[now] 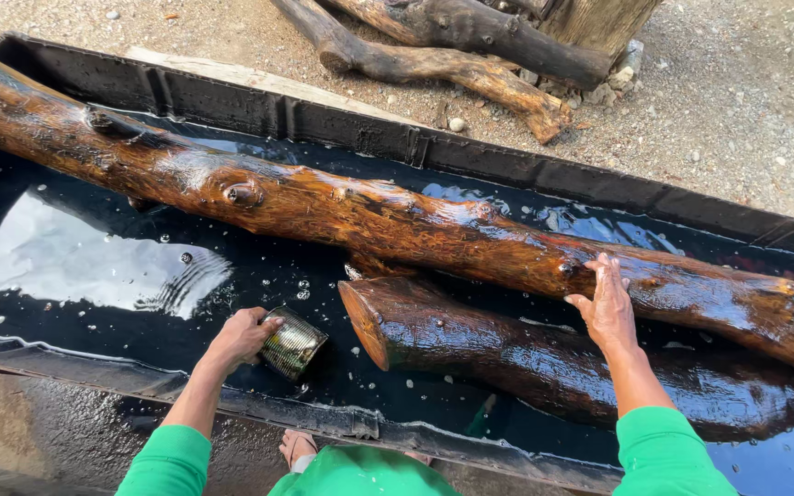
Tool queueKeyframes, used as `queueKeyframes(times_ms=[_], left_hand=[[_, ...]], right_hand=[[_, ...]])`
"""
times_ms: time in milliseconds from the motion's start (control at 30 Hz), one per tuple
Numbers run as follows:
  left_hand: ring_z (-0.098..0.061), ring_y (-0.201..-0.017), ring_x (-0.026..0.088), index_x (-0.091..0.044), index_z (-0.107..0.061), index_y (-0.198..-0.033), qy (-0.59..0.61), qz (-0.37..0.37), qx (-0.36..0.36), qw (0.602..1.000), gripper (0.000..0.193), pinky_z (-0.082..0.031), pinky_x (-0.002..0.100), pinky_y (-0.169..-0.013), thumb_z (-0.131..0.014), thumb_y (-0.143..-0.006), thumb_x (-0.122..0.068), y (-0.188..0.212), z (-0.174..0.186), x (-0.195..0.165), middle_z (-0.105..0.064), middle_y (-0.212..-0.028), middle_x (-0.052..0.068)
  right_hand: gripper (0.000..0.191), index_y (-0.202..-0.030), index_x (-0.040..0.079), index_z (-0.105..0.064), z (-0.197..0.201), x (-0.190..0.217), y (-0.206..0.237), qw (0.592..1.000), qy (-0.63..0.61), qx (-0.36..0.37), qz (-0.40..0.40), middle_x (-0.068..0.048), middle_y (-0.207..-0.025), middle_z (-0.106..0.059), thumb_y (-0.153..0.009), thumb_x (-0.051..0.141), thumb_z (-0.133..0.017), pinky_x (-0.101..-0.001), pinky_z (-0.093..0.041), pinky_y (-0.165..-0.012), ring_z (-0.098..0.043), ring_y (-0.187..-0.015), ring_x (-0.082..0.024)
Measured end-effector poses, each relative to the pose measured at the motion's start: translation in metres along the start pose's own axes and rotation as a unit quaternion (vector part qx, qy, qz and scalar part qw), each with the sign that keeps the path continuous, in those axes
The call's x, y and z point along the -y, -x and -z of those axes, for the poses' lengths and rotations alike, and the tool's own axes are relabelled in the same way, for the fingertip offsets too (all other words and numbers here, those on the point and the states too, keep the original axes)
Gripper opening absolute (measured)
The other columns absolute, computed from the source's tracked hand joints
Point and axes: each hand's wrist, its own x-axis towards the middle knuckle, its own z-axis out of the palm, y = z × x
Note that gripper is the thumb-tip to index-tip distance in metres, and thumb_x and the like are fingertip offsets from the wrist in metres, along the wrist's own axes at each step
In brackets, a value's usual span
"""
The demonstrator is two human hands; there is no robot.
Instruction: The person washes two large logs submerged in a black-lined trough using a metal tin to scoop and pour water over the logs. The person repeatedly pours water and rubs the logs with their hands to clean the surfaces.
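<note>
My left hand [243, 338] grips a ribbed metal can [293, 343], tipped on its side and dipped into the black liquid [94, 266] of a long black trough [360, 138]. My right hand [606, 305] rests flat, fingers spread, on a long wet glossy brown log [342, 216] that lies lengthways in the trough. A shorter, thicker wet log [507, 349] lies in front of it, its cut end facing the can. Both my sleeves are green.
Dry twisted logs [452, 55] lie on the gravel ground [719, 101] beyond the trough's far wall. The trough's near rim [277, 413] runs just below my hands. My bare foot [296, 447] shows at the bottom edge.
</note>
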Motion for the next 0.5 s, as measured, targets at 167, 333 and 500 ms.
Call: queueKeyframes(times_ms=[167,333,500], left_hand=[[-0.077,-0.091,0.034,-0.005,-0.058,-0.131,0.000,0.005,-0.019,1.000,0.047,-0.066,0.045,-0.068,-0.067,-0.097,-0.036,-0.001,0.003,-0.005,-0.072,-0.105,0.020],[-0.073,-0.091,0.039,-0.004,-0.073,-0.108,-0.098,-0.070,-0.063,0.991,0.036,-0.057,0.046,-0.076,-0.068,-0.095,-0.037,0.002,0.003,0.007,-0.074,-0.095,0.024],[-0.070,-0.094,0.042,-0.004,-0.069,-0.100,-0.135,-0.167,-0.086,0.973,0.030,-0.053,0.050,-0.082,-0.067,-0.093,-0.033,0.006,0.004,0.021,-0.072,-0.092,0.024]], right_hand=[[0.087,-0.151,0.004,-0.040,-0.004,0.001,0.006,0.998,0.014,-0.030,0.051,-0.016,-0.147,-0.056,-0.075,0.010,-0.083,-0.0561,-0.027,-0.127,-0.037,-0.154,-0.040],[0.094,-0.156,0.002,-0.038,-0.008,-0.003,-0.005,0.996,0.087,0.019,-0.020,-0.015,-0.142,-0.061,-0.076,0.019,-0.085,-0.0496,-0.042,-0.117,-0.049,-0.143,-0.040],[0.073,-0.136,-0.002,-0.056,0.000,0.013,-0.036,0.961,0.215,0.153,-0.085,-0.020,-0.143,-0.060,-0.080,0.034,-0.085,-0.0482,-0.048,-0.108,-0.054,-0.137,-0.038]])
